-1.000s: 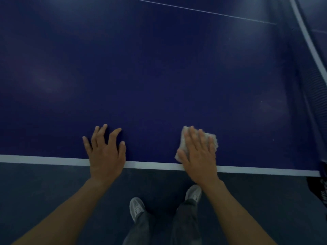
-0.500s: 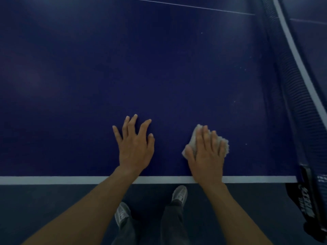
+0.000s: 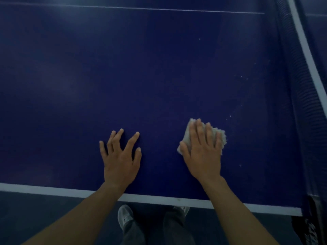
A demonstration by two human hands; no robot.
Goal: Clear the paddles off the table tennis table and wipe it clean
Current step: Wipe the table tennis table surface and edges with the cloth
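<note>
Cloth (image 3: pixel 220 137) mostly covered by the right hand (image 3: pixel 203 152); only its pale, frayed edges show past the fingers and thumb. Net (image 3: pixel 299 96) cut off at the right of the view, its clamp at the table's near right corner too dark to make out. One shoe (image 3: pixel 124 216) visible below the near edge, the other largely hidden under it. Left hand (image 3: pixel 120 160) lies flat, fingers spread, holding nothing, palm down near the near edge. Right hand flat, fingers straight, pressing the cloth onto the table (image 3: pixel 141 68), towards the net side. Surface dark blue with white border line (image 3: pixel 53 190); few white specks (image 3: pixel 230 116) between cloth and net.
</note>
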